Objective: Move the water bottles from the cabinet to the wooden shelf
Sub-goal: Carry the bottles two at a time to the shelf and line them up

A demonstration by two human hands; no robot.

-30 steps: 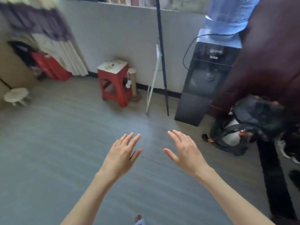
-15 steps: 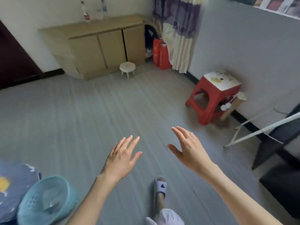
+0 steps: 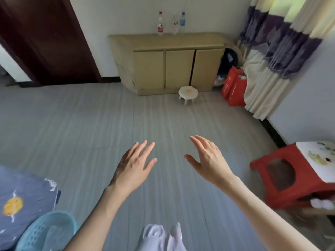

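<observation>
Hovering over bare grey floor [image 3: 90,124], left hand [image 3: 133,166] and right hand [image 3: 208,160] are both holding nothing, fingers straight and spread, while three water bottles [image 3: 173,23] are standing atop the far cabinet [image 3: 168,57].

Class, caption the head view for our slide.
Both open hands reach toward three water bottles standing on a wooden cabinet across the room.

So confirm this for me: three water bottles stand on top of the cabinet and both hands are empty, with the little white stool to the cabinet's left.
Not quite. In the head view the white stool stands in front of the cabinet, toward its right end. The three water bottles and empty left hand and right hand are correct.
</observation>
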